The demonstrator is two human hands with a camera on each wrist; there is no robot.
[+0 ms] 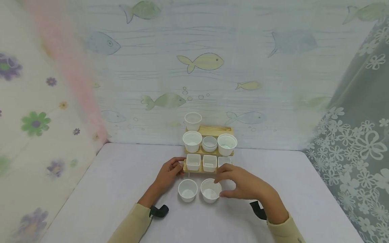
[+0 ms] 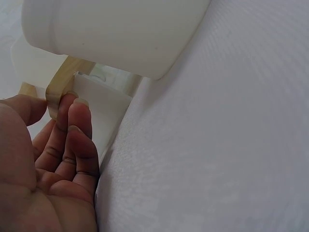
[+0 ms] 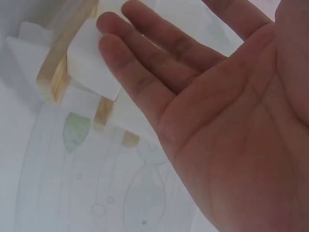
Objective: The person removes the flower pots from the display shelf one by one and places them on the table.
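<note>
Head view: bright, diffuse, v. even light; low contrast, slight haze. Faint soft shadows on the worktop [image 1: 121,175] under the front cups [image 1: 187,191], just in front of the wooden rack [image 1: 216,131], & below the right grip [image 1: 243,184]. Fish-print backdrop [image 1: 228,37] behind rack looks washed out; flower-print cloth [image 1: 60,125] far left of rack blurry & stretched, wide-angle style; lace curtain [image 1: 364,111] far right of rack also soft. Left wrist view: greyer; cup nearest lens, in front of rack, shaded toward base. Right wrist view: hazy, soft focus; palm shaded, bkgd beyond rack pale.
</note>
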